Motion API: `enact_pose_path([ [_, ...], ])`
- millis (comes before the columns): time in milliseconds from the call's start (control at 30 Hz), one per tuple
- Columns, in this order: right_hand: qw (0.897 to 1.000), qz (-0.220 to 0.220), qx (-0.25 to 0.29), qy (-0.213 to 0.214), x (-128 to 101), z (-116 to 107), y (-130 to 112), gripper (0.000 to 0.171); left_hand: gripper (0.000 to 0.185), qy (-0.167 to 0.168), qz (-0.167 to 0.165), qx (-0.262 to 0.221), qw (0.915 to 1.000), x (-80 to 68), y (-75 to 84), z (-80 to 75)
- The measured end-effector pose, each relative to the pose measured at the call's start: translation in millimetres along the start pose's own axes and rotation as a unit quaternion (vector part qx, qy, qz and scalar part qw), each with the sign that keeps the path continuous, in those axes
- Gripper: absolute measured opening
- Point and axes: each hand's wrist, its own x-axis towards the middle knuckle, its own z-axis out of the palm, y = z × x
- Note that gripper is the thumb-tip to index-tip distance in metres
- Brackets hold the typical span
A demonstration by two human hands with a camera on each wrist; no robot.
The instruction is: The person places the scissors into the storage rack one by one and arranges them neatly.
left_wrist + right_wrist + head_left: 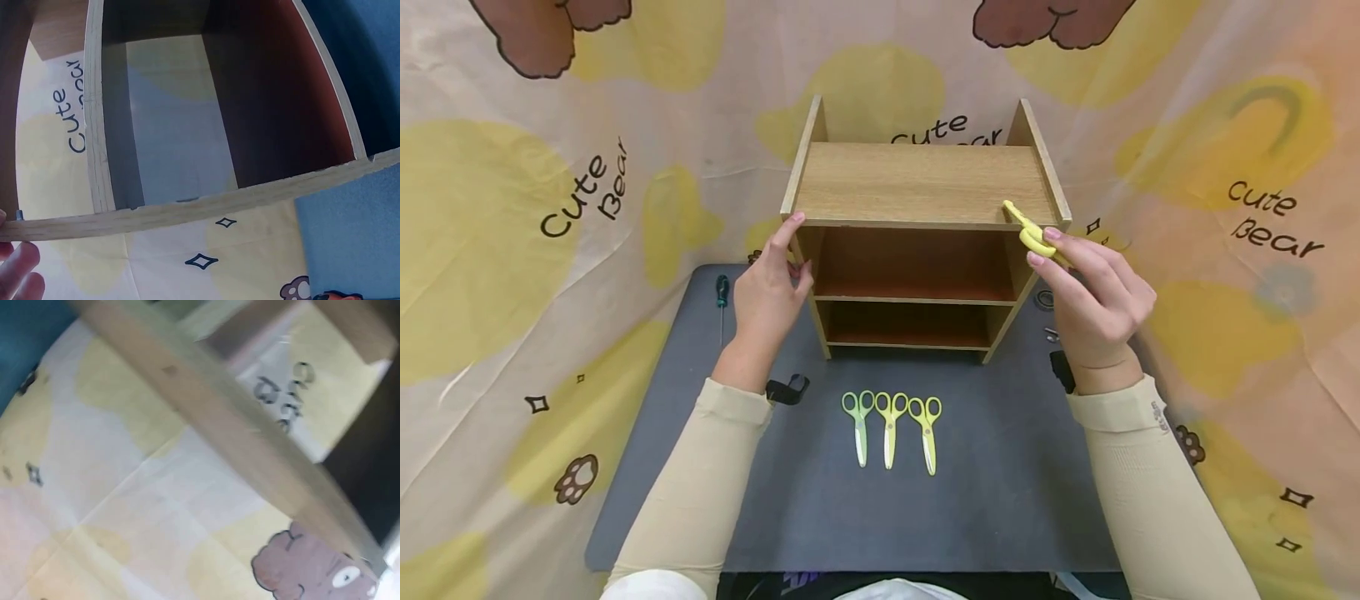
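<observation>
Yellow item (1028, 226) — in the right fingers (1077, 249), slim end beyond their tips

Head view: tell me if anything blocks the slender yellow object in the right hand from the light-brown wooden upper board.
Nothing visible does: the slender yellow object in the right hand overlaps the light-brown wooden upper board in this view. The left hand is at the board's opposite end.

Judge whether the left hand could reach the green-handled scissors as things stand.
Probably yes: the green-handled scissors lie uncovered on the grey table, though the left hand would first need to release the wooden shelf.
</observation>
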Motion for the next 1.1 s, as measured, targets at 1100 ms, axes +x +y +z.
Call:
enact_pose_path([
  [1100,0.909,0.138,-0.185,-0.346,-26,-16,48,0.020,0.060,-0.007,-0.017,-0.029,0.9994,2.9,0.1,1.5],
])
